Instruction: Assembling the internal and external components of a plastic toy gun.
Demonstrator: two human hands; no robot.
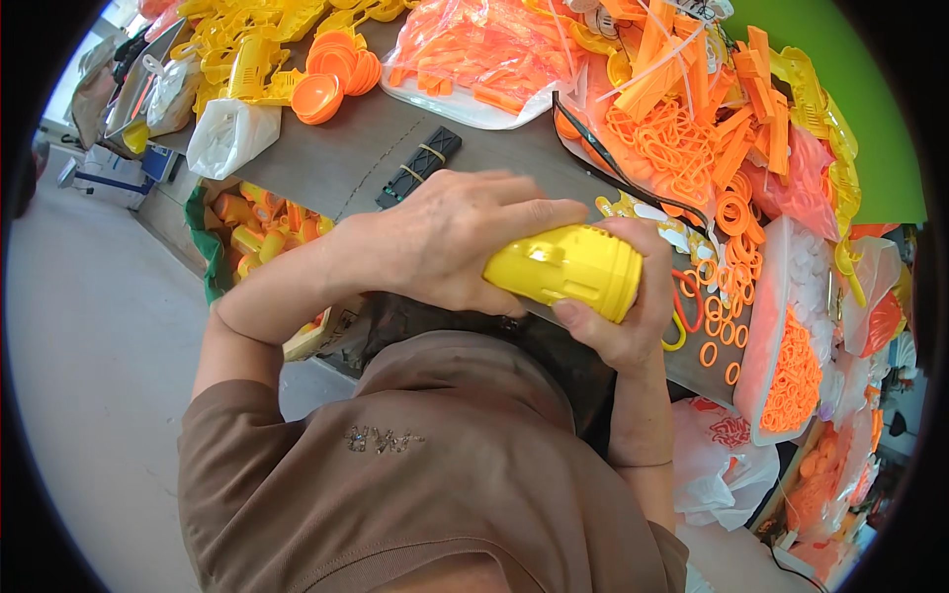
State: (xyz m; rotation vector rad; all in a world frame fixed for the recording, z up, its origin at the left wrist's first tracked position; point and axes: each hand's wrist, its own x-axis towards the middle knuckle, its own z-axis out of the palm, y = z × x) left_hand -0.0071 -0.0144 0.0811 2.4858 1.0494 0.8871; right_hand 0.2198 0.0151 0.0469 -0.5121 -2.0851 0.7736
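Note:
Between my hands, in front of my chest, is a yellow plastic flashlight body (565, 269), lying nearly sideways with its ribbed round end to the right. My right hand (633, 311) wraps round that ribbed end, the thumb underneath and the fingers behind. My left hand (440, 232) closes over the other end from above, hiding it. Just beyond my left hand, a black plastic part (423, 166) with a rubber band round it lies on the grey table (341, 148). Right of my right hand are loose orange rings (727, 331) and red-and-yellow handled scissors (689, 301).
Yellow casings (252, 59), orange cups (336, 74) and a bag of orange strips (484, 59) line the far side. Orange cords (662, 138) are heaped at right, near a tub (756, 381) of small orange rings. A box of orange-yellow parts (262, 232) stands at left.

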